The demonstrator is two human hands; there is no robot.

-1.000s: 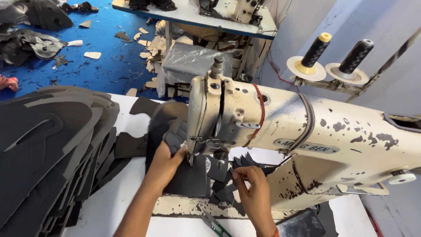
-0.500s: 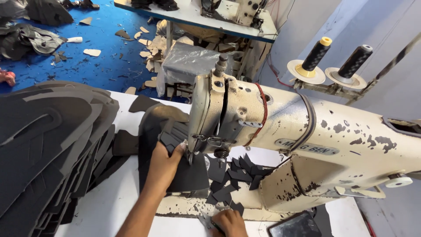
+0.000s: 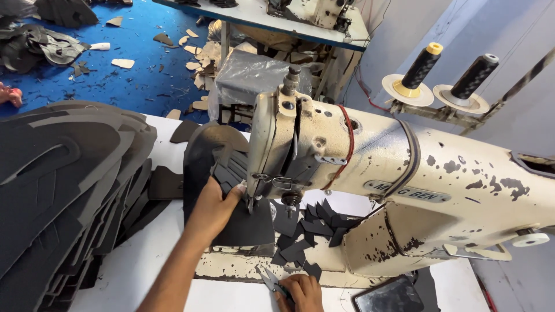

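My left hand presses flat on a dark grey fabric piece lying under the needle of a worn cream sewing machine. Its fingers reach up to the presser foot area. My right hand is low at the table's front edge, closed around small thread snips whose blades point up and to the left. Several small dark cut pieces lie heaped on the machine bed behind the needle.
A big stack of dark grey cut panels fills the left of the white table. Two thread cones stand on a rack at the back right. A dark phone lies near the front edge. Scraps litter the blue floor.
My right hand left the fabric beside the needle, dropped to the table's front edge and now grips the snips. My left hand stayed on the fabric piece.
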